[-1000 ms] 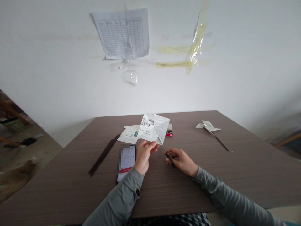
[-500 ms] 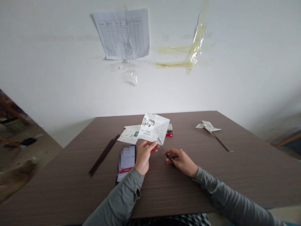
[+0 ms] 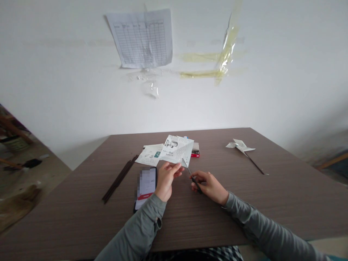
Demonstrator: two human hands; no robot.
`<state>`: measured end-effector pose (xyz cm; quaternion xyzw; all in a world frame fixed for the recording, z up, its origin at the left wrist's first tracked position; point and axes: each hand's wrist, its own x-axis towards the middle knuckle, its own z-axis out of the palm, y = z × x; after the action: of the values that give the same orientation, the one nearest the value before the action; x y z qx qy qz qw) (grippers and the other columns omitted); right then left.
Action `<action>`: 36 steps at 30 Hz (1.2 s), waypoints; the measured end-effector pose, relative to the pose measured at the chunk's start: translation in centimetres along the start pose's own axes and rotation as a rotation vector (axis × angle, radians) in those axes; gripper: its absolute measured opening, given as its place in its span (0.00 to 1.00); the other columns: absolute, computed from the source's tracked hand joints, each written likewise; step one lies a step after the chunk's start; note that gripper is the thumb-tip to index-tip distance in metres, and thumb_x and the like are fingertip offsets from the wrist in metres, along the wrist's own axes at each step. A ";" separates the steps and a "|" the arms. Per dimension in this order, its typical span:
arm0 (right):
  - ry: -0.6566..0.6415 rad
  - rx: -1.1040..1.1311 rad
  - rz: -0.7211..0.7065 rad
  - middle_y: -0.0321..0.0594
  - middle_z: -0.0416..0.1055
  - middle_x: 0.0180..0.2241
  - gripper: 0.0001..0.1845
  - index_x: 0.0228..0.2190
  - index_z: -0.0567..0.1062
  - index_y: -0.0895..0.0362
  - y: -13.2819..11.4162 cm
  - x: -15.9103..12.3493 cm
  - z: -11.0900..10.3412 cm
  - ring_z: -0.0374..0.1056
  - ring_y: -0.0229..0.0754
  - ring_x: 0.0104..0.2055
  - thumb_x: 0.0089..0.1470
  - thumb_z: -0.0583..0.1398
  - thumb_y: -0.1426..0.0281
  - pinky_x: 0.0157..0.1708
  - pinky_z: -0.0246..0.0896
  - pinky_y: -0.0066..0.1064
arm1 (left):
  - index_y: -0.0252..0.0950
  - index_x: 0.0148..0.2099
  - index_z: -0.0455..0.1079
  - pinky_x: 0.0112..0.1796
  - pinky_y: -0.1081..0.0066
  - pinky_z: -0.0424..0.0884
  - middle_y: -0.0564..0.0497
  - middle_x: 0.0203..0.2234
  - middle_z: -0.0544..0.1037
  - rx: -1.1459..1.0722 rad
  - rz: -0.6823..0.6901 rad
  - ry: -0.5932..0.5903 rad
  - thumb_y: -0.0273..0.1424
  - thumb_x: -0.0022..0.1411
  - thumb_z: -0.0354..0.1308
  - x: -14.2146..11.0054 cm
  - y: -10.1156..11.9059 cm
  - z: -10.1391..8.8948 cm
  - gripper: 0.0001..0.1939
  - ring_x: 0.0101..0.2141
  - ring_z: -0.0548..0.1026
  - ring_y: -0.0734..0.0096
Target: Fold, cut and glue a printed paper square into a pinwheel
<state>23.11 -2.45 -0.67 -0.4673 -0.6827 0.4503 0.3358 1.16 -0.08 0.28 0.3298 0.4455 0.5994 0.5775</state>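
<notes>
My left hand [image 3: 166, 179] pinches the near edge of a printed paper square [image 3: 176, 149], holding it tilted above the brown table [image 3: 244, 203]. My right hand [image 3: 209, 185] is closed on small dark-handled scissors [image 3: 190, 173], whose blades point up-left into the paper's lower right corner. A phone [image 3: 146, 187] with a lit screen lies just left of my left hand.
Another printed sheet [image 3: 150, 154] and a small red box [image 3: 195, 150] lie behind the held paper. Dark thin sticks [image 3: 119, 178] lie to the left. A paper pinwheel on a stick [image 3: 241, 146] rests at the far right. A form [image 3: 143, 38] and tape hang on the wall.
The held paper has tipped back and sits lower and flatter than before. Both hands and the scissors stay nearly where they were.
</notes>
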 end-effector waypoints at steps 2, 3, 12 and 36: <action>-0.002 0.015 -0.017 0.49 0.93 0.32 0.29 0.42 0.89 0.44 0.0 0.0 0.0 0.91 0.68 0.37 0.59 0.78 0.34 0.50 0.91 0.58 | 0.36 0.39 0.86 0.36 0.71 0.83 0.48 0.35 0.93 -0.006 -0.001 -0.006 0.33 0.49 0.95 0.0 0.0 0.0 0.23 0.36 0.93 0.62; 0.000 0.021 -0.023 0.49 0.93 0.32 0.30 0.42 0.89 0.45 0.0 0.0 0.0 0.91 0.68 0.37 0.59 0.78 0.33 0.50 0.91 0.58 | 0.37 0.38 0.86 0.36 0.71 0.83 0.49 0.35 0.93 -0.006 -0.003 -0.008 0.33 0.49 0.95 0.0 0.0 0.0 0.23 0.36 0.93 0.62; 0.010 0.039 -0.035 0.50 0.92 0.33 0.30 0.44 0.87 0.46 0.3 0.1 0.2 0.91 0.66 0.36 0.59 0.75 0.34 0.50 0.91 0.57 | 0.38 0.39 0.85 0.35 0.71 0.83 0.49 0.35 0.93 0.034 -0.006 -0.035 0.32 0.53 0.95 -0.1 -0.2 -0.1 0.21 0.36 0.93 0.60; 0.087 -0.110 -0.086 0.45 0.90 0.29 0.25 0.41 0.88 0.45 0.3 0.2 0.2 0.89 0.64 0.33 0.62 0.76 0.37 0.46 0.89 0.55 | 0.39 0.40 0.87 0.36 0.71 0.83 0.47 0.39 0.95 0.020 -0.042 -0.051 0.30 0.55 0.93 -0.4 0.1 0.0 0.17 0.40 0.94 0.58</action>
<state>22.97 -2.32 -0.99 -0.4746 -0.7106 0.3763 0.3580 1.13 -0.43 0.39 0.3413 0.4435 0.5738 0.5979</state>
